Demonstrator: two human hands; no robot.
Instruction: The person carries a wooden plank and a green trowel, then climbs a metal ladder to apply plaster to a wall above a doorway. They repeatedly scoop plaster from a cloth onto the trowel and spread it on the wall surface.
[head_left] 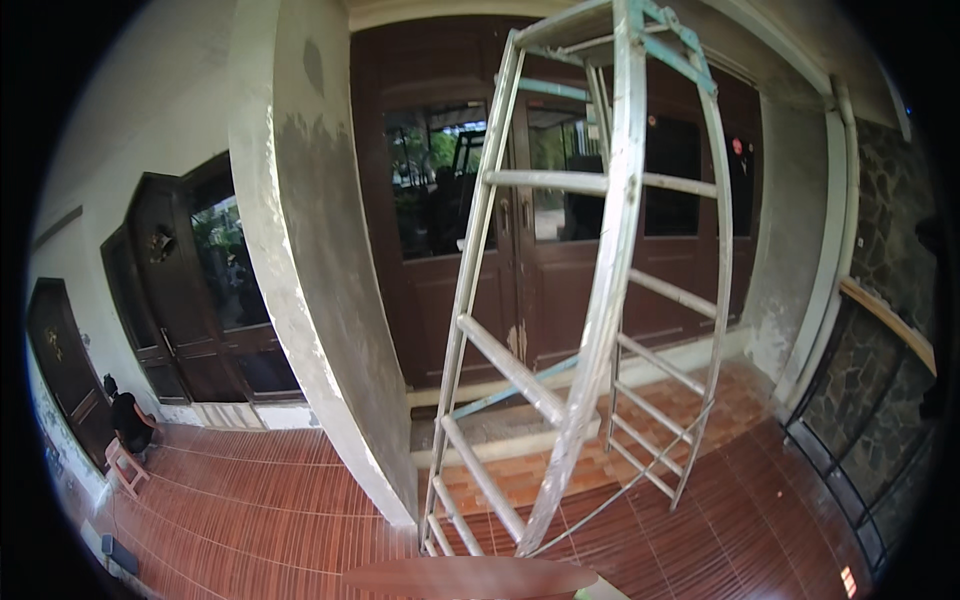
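Standing ahead of me, before the brown doors [560, 275], is the metal ladder [616, 240]; whether my hands (both outside this view) spread or grasp it, I cannot tell.

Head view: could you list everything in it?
Tall metal stepladder: one, silver and pale blue, centre.
Glazed panelled doors: one set, brown, behind it.
Panelled door units: two, dark brown, left wall.
Square plastered pillar: one, grey, left of centre.
Low stool: one, pinkish, far left.
Distant person: one, dark clothing, near the stool.
Tiled floor: one, reddish-brown, below.
Stone-patterned wall: one, dark grey, right.
Blurred oval shape: one, reddish-brown, bottom edge.
Own hands: none in view.
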